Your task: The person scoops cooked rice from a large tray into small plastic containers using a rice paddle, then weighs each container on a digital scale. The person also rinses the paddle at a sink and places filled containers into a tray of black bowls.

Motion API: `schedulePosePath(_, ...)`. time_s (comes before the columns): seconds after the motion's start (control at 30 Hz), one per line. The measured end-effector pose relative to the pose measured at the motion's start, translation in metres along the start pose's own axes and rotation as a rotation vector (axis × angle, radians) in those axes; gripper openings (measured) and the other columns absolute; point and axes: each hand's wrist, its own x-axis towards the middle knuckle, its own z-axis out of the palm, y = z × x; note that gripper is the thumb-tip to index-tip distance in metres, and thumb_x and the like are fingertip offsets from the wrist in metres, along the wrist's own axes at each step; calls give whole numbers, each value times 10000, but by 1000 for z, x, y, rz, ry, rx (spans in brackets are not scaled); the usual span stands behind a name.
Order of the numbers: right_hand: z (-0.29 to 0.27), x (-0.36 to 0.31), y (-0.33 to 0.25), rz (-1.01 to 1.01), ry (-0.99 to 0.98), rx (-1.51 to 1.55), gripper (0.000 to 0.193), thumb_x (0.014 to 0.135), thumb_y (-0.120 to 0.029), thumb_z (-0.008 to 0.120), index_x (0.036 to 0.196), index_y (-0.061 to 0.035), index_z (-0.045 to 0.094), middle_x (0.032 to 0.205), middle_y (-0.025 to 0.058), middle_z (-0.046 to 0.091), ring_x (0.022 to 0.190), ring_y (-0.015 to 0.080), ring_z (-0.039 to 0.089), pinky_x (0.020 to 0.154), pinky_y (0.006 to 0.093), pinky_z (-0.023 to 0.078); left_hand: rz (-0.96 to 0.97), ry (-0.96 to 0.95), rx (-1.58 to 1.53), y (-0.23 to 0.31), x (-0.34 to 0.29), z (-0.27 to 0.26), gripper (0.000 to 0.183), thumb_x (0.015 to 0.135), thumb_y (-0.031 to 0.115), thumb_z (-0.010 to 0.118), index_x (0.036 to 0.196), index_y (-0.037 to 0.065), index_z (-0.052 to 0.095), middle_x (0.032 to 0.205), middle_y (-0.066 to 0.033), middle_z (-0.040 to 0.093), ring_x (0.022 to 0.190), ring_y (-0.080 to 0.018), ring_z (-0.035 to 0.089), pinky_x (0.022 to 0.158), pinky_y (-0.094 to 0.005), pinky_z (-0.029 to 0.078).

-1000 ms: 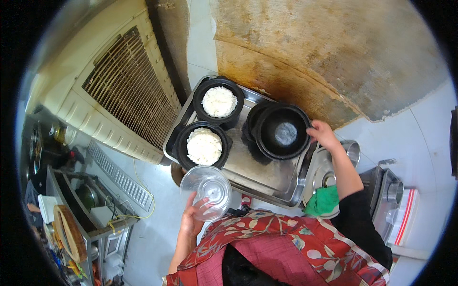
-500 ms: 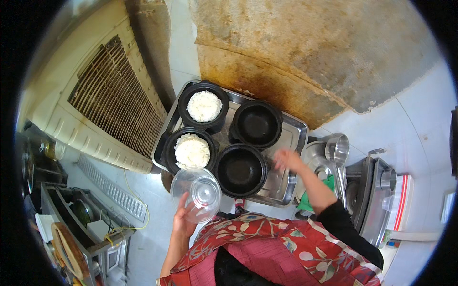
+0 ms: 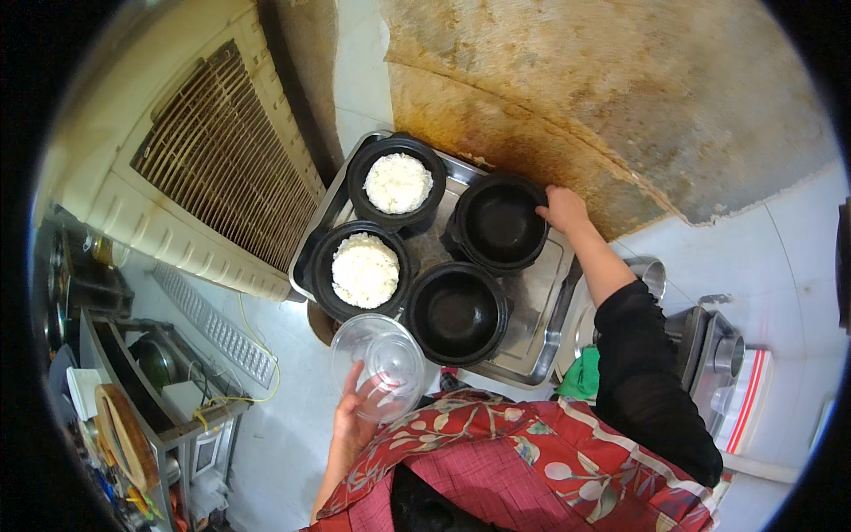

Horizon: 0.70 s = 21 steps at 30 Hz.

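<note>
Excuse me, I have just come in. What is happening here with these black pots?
A person holds a clear plastic bowl in the left hand, while the right hand is at the rim of the far right pot. That pot and the near right pot are empty. The far left pot and near left pot contain white rice. All four stand on a metal tray.

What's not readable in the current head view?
Head view:
Floors of the rice-filled pots: covered by rice.
Right hand: some fingers self-hidden; grip on rear right pot unclear.
Green cloth: partly behind black sleeve.
Coloured items, lower left: too small to identify.
</note>
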Motion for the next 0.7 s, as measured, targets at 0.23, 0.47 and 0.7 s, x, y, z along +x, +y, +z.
schedulePosePath(0.23, -39, -53, 62, -10, -55, 720, 165, 821, -163, 604, 803, -21, 522, 698, 51, 539, 588, 120, 523, 466, 291, 451, -33, -78, 49, 2, 11, 6, 841, 694, 319, 624, 1406, 173, 199, 1298, -200, 406, 1162, -387, 434, 888, -583, 403)
schedulePosePath(0.47, -6, -131, 168, 210, -297, 914, 114, 805, -160, 642, 761, -97, 558, 677, -35, 540, 594, 80, 510, 458, 246, 414, -106, -166, 90, 5, 31, 9, 815, 707, 304, 598, 1407, 184, 199, 1317, -197, 397, 1146, -393, 448, 868, -602, 408)
schedulePosePath(0.7, 56, -98, 144, 95, -256, 965, 162, 753, -168, 700, 767, -75, 569, 680, -25, 539, 632, 91, 508, 560, 254, 424, -98, -150, 82, 3, 28, 8, 802, 707, 283, 585, 1405, 178, 204, 1313, -211, 394, 1139, -402, 451, 865, -608, 410)
